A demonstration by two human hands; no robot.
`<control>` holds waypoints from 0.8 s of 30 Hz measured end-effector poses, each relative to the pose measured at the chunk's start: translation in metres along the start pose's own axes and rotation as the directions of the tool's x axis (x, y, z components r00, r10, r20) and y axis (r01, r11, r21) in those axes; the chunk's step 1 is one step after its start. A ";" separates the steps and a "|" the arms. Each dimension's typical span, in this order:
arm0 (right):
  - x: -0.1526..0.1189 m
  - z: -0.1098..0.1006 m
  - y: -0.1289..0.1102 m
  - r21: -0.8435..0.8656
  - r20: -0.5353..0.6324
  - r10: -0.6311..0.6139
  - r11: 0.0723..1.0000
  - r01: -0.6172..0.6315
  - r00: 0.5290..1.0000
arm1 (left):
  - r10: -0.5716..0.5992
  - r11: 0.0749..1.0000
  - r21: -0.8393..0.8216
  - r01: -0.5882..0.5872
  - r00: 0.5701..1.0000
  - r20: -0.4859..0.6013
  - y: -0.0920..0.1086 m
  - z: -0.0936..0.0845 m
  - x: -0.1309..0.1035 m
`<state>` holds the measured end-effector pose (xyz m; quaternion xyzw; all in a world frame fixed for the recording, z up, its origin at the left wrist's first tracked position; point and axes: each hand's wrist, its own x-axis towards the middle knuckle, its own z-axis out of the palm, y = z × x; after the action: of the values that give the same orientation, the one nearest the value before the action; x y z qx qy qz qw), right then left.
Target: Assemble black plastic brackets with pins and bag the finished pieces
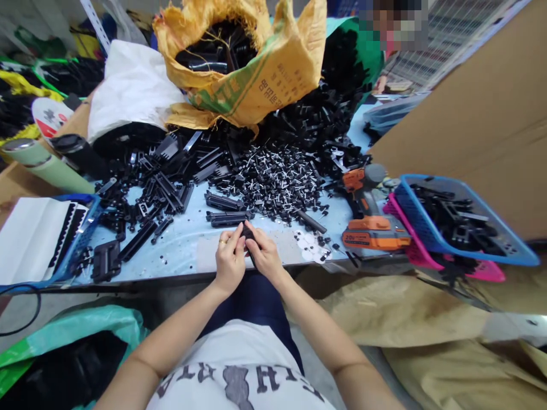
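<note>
At the table's front edge, my left hand (pixel 231 256) and my right hand (pixel 264 250) meet around a small black plastic part (pixel 247 232). Fingers of both hands are closed on it and cover most of its shape. Just beyond my fingertips lie two long black plastic assemblies, one (pixel 226 218) nearer and the other (pixel 223 201) behind it. Further back is a heap of small black pieces with metal pins (pixel 280 176). A short dark rod (pixel 311 221) rests at the heap's front right.
An orange cordless drill (pixel 376 233) lies to the right, beside a blue basket (pixel 470 250) of black parts. Loose black parts (pixel 166 188) cover the left. An orange sack (pixel 277 80) stands behind. Another blue basket (pixel 92 219) and a green tumbler (pixel 55 165) are leftward. A person's arm (pixel 380 82) shows beyond.
</note>
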<state>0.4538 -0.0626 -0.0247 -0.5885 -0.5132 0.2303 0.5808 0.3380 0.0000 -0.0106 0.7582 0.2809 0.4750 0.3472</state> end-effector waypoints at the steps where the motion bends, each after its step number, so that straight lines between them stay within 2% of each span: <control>1: -0.001 0.003 0.001 -0.016 -0.006 -0.007 1.000 0.007 1.000 | 0.021 1.000 -0.017 -0.020 1.000 0.008 -0.002 0.002 0.001; 3: -0.001 0.007 0.006 -0.080 0.027 0.003 0.997 -0.001 1.000 | 0.009 0.999 -0.046 -0.006 0.998 0.062 -0.008 0.007 0.001; 4: -0.001 0.005 0.009 -0.135 0.056 0.019 0.991 -0.011 0.998 | -0.046 0.997 -0.058 0.050 0.996 0.074 -0.013 0.009 -0.001; 6: 0.003 -0.004 0.017 -0.304 0.129 0.060 0.953 -0.018 0.990 | -0.254 0.962 -0.088 0.258 0.965 0.063 -0.024 0.015 -0.008; 8: 0.009 -0.023 0.026 -0.492 0.168 0.081 0.870 0.013 0.982 | -0.458 0.883 -0.096 0.460 0.888 0.049 -0.036 0.018 -0.018; 9: 0.013 -0.036 0.031 -0.567 0.152 0.082 0.824 0.019 0.985 | -0.502 0.862 -0.062 0.503 0.864 0.032 -0.041 0.018 -0.022; 10: 0.018 -0.051 0.035 -0.625 0.105 0.078 0.781 0.005 0.991 | -0.493 0.870 0.006 0.493 0.870 0.010 -0.046 0.017 -0.025; 11: 0.024 -0.068 0.039 -0.671 0.036 0.069 0.741 -0.027 0.997 | -0.431 0.897 0.105 0.428 0.903 -0.002 -0.049 0.014 -0.026; 12: 0.031 -0.086 0.043 -0.707 -0.038 0.062 0.704 -0.070 0.997 | -0.325 0.925 0.215 0.312 0.945 0.025 -0.052 0.010 -0.025; 13: 0.040 -0.103 0.047 -0.738 -0.107 0.059 0.665 -0.119 0.993 | -0.197 0.938 0.312 0.153 0.973 0.115 -0.054 0.007 -0.022; 14: 0.050 -0.119 0.050 -0.764 -0.163 0.060 0.624 -0.164 0.985 | -0.078 0.930 0.367 -0.025 0.962 0.263 -0.055 0.003 -0.017; 15: 0.061 -0.134 0.054 -0.786 -0.202 0.066 0.585 -0.201 0.977 | 0.013 0.908 0.371 -0.193 0.900 0.436 -0.056 0.001 -0.011; 17: 0.088 -0.157 0.059 -0.814 -0.261 0.099 0.512 -0.274 0.960 | 0.093 0.858 0.299 -0.418 0.698 0.710 -0.055 0.001 0.001; 18: 0.102 -0.167 0.062 -0.820 -0.297 0.129 0.473 -0.322 0.946 | 0.094 0.835 0.276 -0.477 0.616 0.782 -0.054 0.002 0.007; 19: 0.116 -0.175 0.064 -0.818 -0.337 0.162 0.436 -0.374 0.927 | 0.079 0.813 0.280 -0.511 0.573 0.816 -0.054 0.003 0.011; 20: 0.130 -0.183 0.067 -0.811 -0.378 0.194 0.403 -0.425 0.905 | 0.060 0.791 0.305 -0.530 0.563 0.824 -0.053 0.004 0.014; 21: 0.143 -0.190 0.070 -0.798 -0.419 0.220 0.375 -0.473 0.881 | 0.044 0.768 0.341 -0.542 0.576 0.816 -0.052 0.005 0.015; 24: 0.173 -0.211 0.078 -0.751 -0.505 0.275 0.327 -0.573 0.818 | 0.025 0.706 0.445 -0.551 0.647 0.762 -0.052 0.002 0.013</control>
<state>0.7267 0.0098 0.0061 -0.9406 -0.2907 -0.0117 0.1750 0.3404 0.0402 -0.0455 0.9864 0.1360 0.0716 0.0579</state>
